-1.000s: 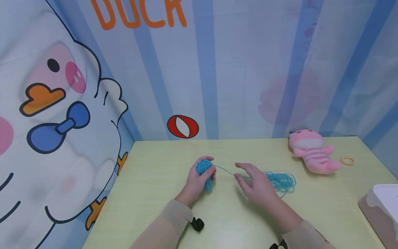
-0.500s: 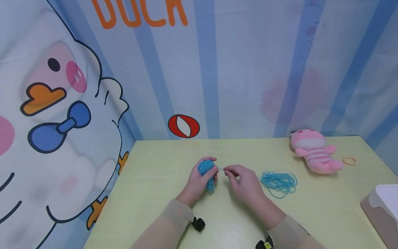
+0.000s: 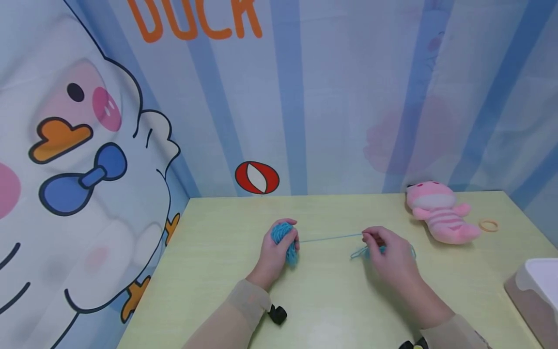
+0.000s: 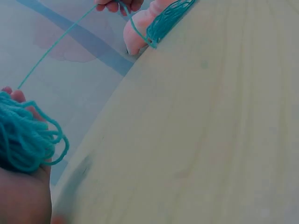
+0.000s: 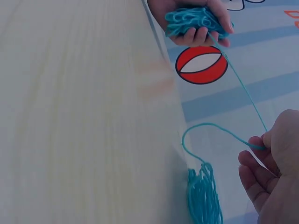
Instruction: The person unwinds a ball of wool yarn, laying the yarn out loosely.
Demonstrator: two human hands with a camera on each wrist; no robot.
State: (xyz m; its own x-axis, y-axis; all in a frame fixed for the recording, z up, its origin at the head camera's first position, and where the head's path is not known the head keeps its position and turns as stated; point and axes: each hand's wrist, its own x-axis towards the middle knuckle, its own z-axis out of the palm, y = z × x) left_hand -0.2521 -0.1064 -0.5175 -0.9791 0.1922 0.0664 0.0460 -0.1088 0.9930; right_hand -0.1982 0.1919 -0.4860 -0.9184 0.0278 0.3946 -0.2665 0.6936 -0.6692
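In the head view my left hand (image 3: 273, 249) grips a wound bundle of blue yarn (image 3: 283, 233), its thumb pressed across the strands. A single yarn strand (image 3: 329, 238) runs taut from the bundle to my right hand (image 3: 394, 254), which pinches it between thumb and fingertips. Behind the right hand a loose pile of the same yarn (image 3: 359, 252) lies on the table, mostly hidden in the head view. The right wrist view shows that pile (image 5: 204, 196) more fully, with a slack curve of yarn (image 5: 196, 127) rising from it to the pinching fingers (image 5: 259, 144).
A pink striped plush toy (image 3: 442, 213) lies at the table's back right, beside an orange ring-shaped band (image 3: 488, 225). A white-topped box (image 3: 532, 291) stands at the right edge. Printed fabric (image 3: 331, 97) hangs behind the pale table (image 3: 226, 228).
My right hand first moved in close to the bundle and pinched the strand, then drew away to the right, pulling it straight. My left hand stayed nearly in place, holding the bundle.
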